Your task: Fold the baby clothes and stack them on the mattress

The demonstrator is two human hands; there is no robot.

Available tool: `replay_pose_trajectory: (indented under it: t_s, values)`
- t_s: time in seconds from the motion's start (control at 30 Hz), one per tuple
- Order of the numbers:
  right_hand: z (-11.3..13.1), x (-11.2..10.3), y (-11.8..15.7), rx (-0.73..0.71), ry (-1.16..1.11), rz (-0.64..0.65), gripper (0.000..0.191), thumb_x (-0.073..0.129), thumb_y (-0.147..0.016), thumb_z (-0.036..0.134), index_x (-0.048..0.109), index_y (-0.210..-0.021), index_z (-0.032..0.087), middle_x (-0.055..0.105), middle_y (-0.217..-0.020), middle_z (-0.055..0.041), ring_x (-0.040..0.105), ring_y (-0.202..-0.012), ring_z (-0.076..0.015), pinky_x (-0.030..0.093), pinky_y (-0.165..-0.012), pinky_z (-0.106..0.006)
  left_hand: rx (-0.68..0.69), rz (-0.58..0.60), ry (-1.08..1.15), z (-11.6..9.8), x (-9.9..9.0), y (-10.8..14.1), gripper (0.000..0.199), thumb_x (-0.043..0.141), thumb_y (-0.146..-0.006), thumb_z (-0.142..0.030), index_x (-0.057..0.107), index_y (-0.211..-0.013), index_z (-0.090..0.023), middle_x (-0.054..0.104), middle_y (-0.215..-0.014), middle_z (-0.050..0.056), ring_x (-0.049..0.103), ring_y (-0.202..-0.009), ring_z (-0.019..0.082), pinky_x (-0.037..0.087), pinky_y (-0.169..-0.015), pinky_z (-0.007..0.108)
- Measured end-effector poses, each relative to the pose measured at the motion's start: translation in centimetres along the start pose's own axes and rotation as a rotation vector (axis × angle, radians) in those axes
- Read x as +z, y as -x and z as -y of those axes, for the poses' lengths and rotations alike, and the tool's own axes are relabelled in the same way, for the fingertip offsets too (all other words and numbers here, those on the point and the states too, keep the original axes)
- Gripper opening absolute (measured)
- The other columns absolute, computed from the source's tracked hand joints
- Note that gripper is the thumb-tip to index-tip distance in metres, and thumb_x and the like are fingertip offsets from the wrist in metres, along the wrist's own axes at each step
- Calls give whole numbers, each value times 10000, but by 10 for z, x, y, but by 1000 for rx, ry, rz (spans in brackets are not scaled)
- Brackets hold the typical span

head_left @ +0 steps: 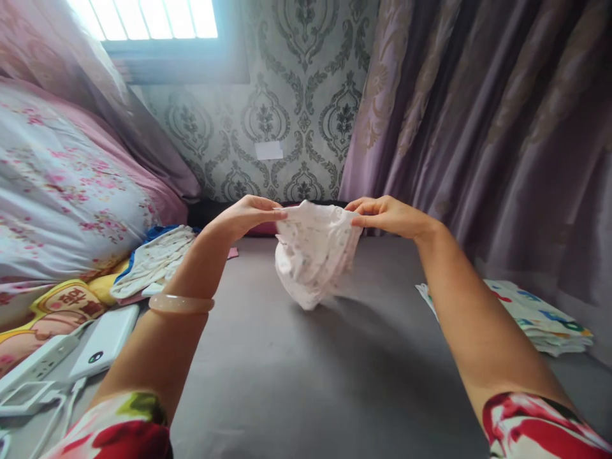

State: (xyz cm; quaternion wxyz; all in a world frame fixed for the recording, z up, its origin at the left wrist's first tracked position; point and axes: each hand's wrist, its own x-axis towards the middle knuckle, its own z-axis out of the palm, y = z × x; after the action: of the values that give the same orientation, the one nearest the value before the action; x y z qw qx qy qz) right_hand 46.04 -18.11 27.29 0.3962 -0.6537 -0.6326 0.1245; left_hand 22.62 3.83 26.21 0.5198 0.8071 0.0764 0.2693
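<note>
A small white patterned cloth (315, 255) hangs bunched above the grey sheet (268, 382), in the middle of the view. My left hand (251, 215) pinches its upper left corner between thumb and fingers. At the upper right corner, my right hand (385, 215) pinches it the same way. The cloth's lower part is slightly blurred and folded on itself, and a shadow falls on the sheet below it. A pale bangle (182, 303) circles my left forearm.
On the left lie folded clothes (155, 261), a yellow printed item (67, 306), a white power bank (105, 341), a power strip (43, 363) and cables. Folded printed cloths (540, 315) are stacked at the right, near purple curtains (459, 127).
</note>
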Motion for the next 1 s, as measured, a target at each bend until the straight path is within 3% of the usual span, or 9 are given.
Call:
replay_pose_trajectory:
  t_s: [0.1,0.2,0.3,0.43,0.6,0.83,0.93,1.0]
  values:
    - [-2,1,0,20,-64,33,490,684,-680,673,735,-731,189,694,-928,-58,614,-922,-231,492,-784,-330,11,-9,78,6,-2,-3,356,776,-670,-454,754,-882,-168,721,-900,87,666,-832,215,524,-701,326]
    - [-5,1,1,53,-24,-18,474,732,-639,653,714,-671,180,688,-855,-58,618,-873,-232,492,-737,-316,-99,11,27,12,0,-6,407,811,-624,-457,754,-890,-153,712,-796,74,657,-751,199,515,-653,305]
    - [-10,0,2,93,-66,-29,490,685,-679,682,716,-746,197,684,-830,-53,616,-810,-206,492,-695,-311,-62,11,86,15,3,-8,400,810,-628,-461,749,-873,-150,714,-838,79,658,-835,204,515,-744,318]
    - [-21,3,0,108,-85,-176,544,647,-667,742,678,-732,203,648,-723,-29,579,-723,-182,466,-656,-300,-38,-58,152,25,6,-12,348,792,-653,-463,716,-787,-151,695,-811,50,647,-801,157,501,-795,309]
    - [-36,11,-6,69,-83,-261,578,632,-656,763,639,-738,191,607,-702,-11,522,-680,-151,416,-628,-276,-93,-54,150,33,9,-15,348,754,-694,-476,655,-817,-166,621,-732,-3,574,-640,93,467,-621,222]
    - [-47,20,-13,1,96,-381,565,545,-757,741,628,-768,182,566,-678,-1,474,-635,-139,362,-592,-274,-46,-280,73,41,27,-20,302,654,-752,-464,570,-848,-190,507,-647,-47,430,-509,67,324,-470,181]
    - [-45,25,-13,-20,277,-474,546,485,-834,701,655,-838,182,591,-712,-14,492,-650,-148,369,-620,-282,23,-412,-101,47,35,-22,244,550,-834,-433,562,-841,-190,446,-597,-53,393,-504,78,285,-475,190]
    - [-42,29,-10,-68,407,-540,518,449,-881,662,661,-872,189,610,-765,-31,522,-691,-159,387,-660,-285,97,-533,-307,49,40,-19,241,498,-878,-417,584,-873,-192,485,-627,-33,454,-574,102,327,-531,198]
